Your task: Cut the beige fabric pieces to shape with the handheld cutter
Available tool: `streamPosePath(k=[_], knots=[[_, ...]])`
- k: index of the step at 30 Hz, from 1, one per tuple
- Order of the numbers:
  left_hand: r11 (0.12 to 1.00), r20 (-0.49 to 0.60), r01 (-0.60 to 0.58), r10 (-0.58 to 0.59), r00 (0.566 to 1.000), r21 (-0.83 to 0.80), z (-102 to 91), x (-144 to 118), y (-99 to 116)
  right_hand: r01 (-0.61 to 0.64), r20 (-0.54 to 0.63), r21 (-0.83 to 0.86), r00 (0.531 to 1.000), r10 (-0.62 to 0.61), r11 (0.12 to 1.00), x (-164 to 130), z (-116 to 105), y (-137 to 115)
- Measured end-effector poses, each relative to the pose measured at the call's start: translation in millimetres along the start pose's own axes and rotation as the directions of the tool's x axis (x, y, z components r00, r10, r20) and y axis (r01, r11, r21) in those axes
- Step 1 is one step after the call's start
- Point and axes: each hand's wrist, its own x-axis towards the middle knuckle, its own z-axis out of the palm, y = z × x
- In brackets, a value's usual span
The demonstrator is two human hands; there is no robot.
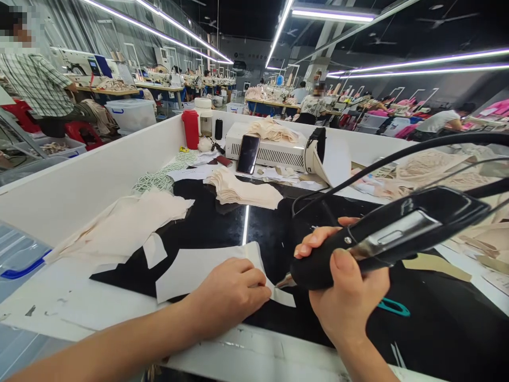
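On the black worktop (222, 223), seen from the head camera, the left hand (230, 292) lies curled with its fingertips pressing down a white cut piece (199, 268), close to the metal tip of a black handheld tool (382, 239). The right hand (350, 286) is wrapped tight around that tool, thumb on top, and its cable (397, 159) loops up and away to the right. The tip meets the piece's right edge, just beside the left fingers, so a slip of either hand could likely bring the tip onto a finger. The piece is thin and held only at one end; it may shift or crease under the tip. The cable hangs over the bench and could snag and jerk the tool. A stack of cream pieces (246, 191) and a phone (248, 154) lie farther back, well apart from the work.
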Motion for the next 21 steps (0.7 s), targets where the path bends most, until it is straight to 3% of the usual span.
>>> streamPosePath(k=[21], knots=[[0.997,-0.025,0.026,-0.028,0.999,-0.073,-0.5,-0.8,-1.1,0.013,-0.046,-0.056,0.999,-0.016,0.998,0.9,-9.8,-8.6]])
